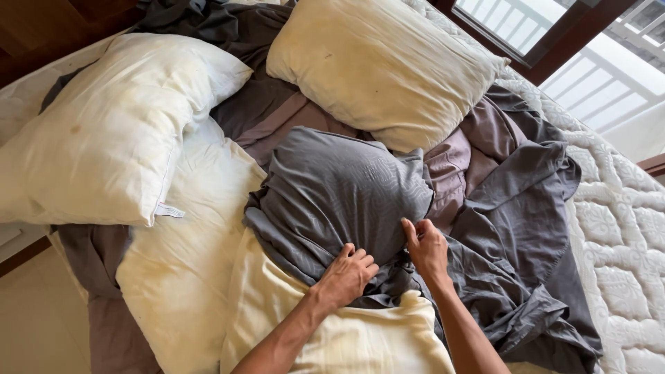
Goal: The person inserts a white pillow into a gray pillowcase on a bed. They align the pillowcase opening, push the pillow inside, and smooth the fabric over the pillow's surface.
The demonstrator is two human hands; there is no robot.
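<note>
A grey pillowcase point(339, 190) covers the far half of a cream pillow point(325, 329) that lies in front of me on the bed. My left hand point(348, 274) grips the bunched open edge of the pillowcase. My right hand point(426, 248) pinches the same bunched grey fabric a little to the right. The near half of the pillow is bare.
A bare white pillow point(111, 131) lies at the left and another cream one point(381, 66) at the back. Crumpled grey and mauve sheets point(512, 228) spread over the bed. The quilted white mattress point(623, 242) shows at the right. A window point(575, 48) is beyond.
</note>
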